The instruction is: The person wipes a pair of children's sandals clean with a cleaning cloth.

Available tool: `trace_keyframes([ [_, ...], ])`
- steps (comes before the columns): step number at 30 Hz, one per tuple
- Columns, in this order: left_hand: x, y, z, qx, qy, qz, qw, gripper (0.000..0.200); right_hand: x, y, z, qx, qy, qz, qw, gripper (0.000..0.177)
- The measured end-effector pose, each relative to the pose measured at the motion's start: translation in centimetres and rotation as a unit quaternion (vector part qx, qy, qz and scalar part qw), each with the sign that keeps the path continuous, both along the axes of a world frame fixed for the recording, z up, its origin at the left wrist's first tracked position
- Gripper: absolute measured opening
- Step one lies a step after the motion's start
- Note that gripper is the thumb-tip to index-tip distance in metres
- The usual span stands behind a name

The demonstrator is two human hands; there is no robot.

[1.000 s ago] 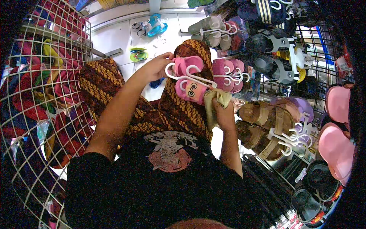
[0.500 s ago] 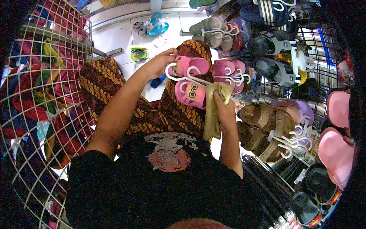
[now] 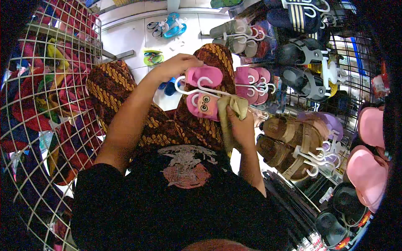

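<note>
Two pink children's slippers (image 3: pixel 205 76), clipped on a white hanger (image 3: pixel 184 91), are held up over the person's lap, in front of the patterned trousers (image 3: pixel 113 88). The left hand (image 3: pixel 176 67) has its fingers closed round the end of the upper slipper and grips the pair. The right hand (image 3: pixel 242 125) is curled tight on a yellowish cloth (image 3: pixel 231 106), pressing it against the lower slipper, the one with a cartoon face. Brown sandals (image 3: pixel 289 134) hang just to the right, and a wire basket (image 3: pixel 50 104) stands at the left.
</note>
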State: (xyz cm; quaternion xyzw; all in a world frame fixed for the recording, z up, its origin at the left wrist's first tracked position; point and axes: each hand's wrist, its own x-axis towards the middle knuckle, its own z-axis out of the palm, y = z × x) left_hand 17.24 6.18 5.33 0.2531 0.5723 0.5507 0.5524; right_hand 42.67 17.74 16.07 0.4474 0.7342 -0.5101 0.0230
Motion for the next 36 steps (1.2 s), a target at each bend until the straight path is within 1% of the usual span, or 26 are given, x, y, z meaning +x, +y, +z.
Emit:
trace_keyframes([
  [1,0.0,0.0,0.3,-0.007,-0.005,0.016,1.0,0.039,0.2,0.0,-0.4,0.017,-0.009,-0.003,1.0,0.032],
  [4,0.0,-0.3,1.3,-0.025,0.068,0.022,0.997,0.043,-0.2,-0.8,-0.1,0.09,-0.032,0.014,0.995,0.032],
  [5,0.0,-0.5,1.9,-0.035,0.089,0.014,0.995,0.045,-0.3,-1.0,0.2,0.118,-0.039,0.025,0.992,0.033],
  [7,-0.1,-0.9,2.8,-0.057,0.131,-0.002,0.99,0.048,-0.6,-1.0,0.6,0.137,-0.048,0.057,0.988,0.033],
  [8,0.0,-1.0,3.1,-0.067,0.133,-0.004,0.989,0.049,-0.7,-1.0,0.8,0.147,-0.053,0.074,0.985,0.033],
  [10,0.0,-1.0,3.5,-0.086,0.14,-0.007,0.986,0.052,-1.5,-0.5,2.0,0.123,-0.076,0.091,0.985,0.033],
  [11,0.1,-1.0,3.3,-0.078,0.143,0.003,0.987,0.053,-1.7,-0.2,2.3,0.111,-0.087,0.101,0.985,0.033],
  [13,0.4,-0.9,2.6,-0.061,0.151,0.025,0.986,0.055,-1.8,0.2,2.3,0.122,-0.068,0.126,0.982,0.032],
  [17,0.5,-0.8,1.6,-0.076,0.167,0.027,0.983,0.056,-2.2,0.6,2.5,0.145,-0.054,0.174,0.973,0.032],
  [19,0.6,-0.6,1.2,-0.083,0.184,0.037,0.979,0.056,-2.6,0.5,2.5,0.173,-0.07,0.189,0.964,0.033],
  [21,0.7,-0.5,0.3,-0.098,0.169,0.046,0.98,0.058,-2.8,0.3,2.3,0.196,-0.088,0.203,0.955,0.034],
  [23,0.9,-0.4,0.8,-0.117,0.165,0.049,0.978,0.061,-2.8,0.0,1.9,0.215,-0.107,0.219,0.946,0.034],
  [25,0.8,-0.4,1.4,-0.139,0.172,0.045,0.974,0.065,-3.3,-0.7,2.4,0.198,-0.099,0.203,0.954,0.033],
  [26,0.7,-0.3,0.8,-0.135,0.169,0.043,0.975,0.066,-3.6,-0.9,2.5,0.191,-0.094,0.195,0.957,0.033],
  [27,0.5,-0.1,-0.2,-0.132,0.166,0.04,0.976,0.068,-3.3,-0.7,1.8,0.21,-0.091,0.207,0.951,0.033],
  [29,0.6,-0.1,0.4,-0.125,0.168,0.036,0.977,0.069,-3.0,-0.3,0.3,0.248,-0.085,0.229,0.938,0.034],
  [30,0.6,-0.2,0.6,-0.12,0.173,0.034,0.977,0.069,-3.0,0.0,0.2,0.221,-0.085,0.234,0.943,0.035],
  [32,0.8,-0.3,1.7,-0.111,0.192,0.033,0.975,0.068,-4.4,0.0,1.8,0.167,-0.085,0.243,0.952,0.036],
  [34,1.1,-0.5,2.0,-0.102,0.219,0.029,0.97,0.066,-4.5,0.1,1.5,0.165,-0.078,0.255,0.95,0.037],
  [36,1.3,-0.4,0.3,-0.069,0.192,0.058,0.977,0.062,-4.6,0.2,1.2,0.154,-0.072,0.259,0.951,0.04],
])
